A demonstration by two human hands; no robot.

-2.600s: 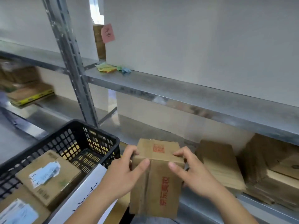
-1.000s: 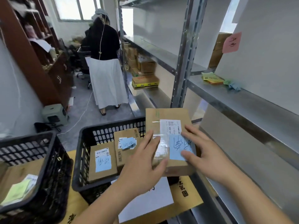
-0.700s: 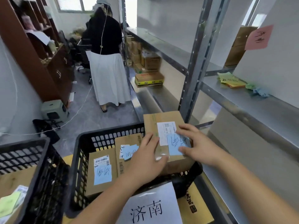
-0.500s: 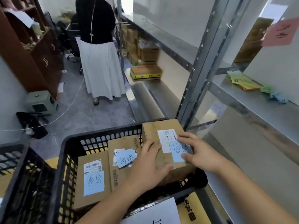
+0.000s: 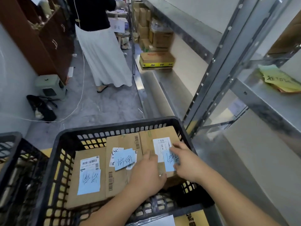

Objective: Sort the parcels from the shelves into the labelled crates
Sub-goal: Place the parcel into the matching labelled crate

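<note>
I am leaning over the black crate [image 5: 53,162], and I am placing everything else by it. At its near rim a white sheet [image 5: 160,221] is peeking up, cut off by the frame edge. My left hand [image 5: 147,175] is lying on the near left part of the parcel [image 5: 156,134], fingers curled over its top and left edge, thumb toward the near side. My right hand [image 5: 187,162] is resting on the parcel's top with fingers nearly straight, pressing on the blue note [image 5: 168,162] stuck there rather than wrapping round anything. The parcel is sitting inside the crate's right side, against the right wall. It is lying flat, label side up, with its long axis running from the near wall to the far wall. Its white shipping label [image 5: 161,144] is sitting just beyond the blue note.

To the parcel's left, touching it, a middle box [image 5: 121,181] is lying the same way, carrying its own blue note. A left box [image 5: 88,199] is lying lower beside that one. Left of the crate a second black crate [image 5: 9,154] is standing close by.

Right of the crate the metal shelving [image 5: 216,62] is rising, with yellow notes [image 5: 278,78] lying on a shelf. Beyond the crate's far wall, across grey floor, another person in a long white skirt [image 5: 104,54] is standing, and cardboard boxes [image 5: 156,60] are stacked on the low shelf near them.
</note>
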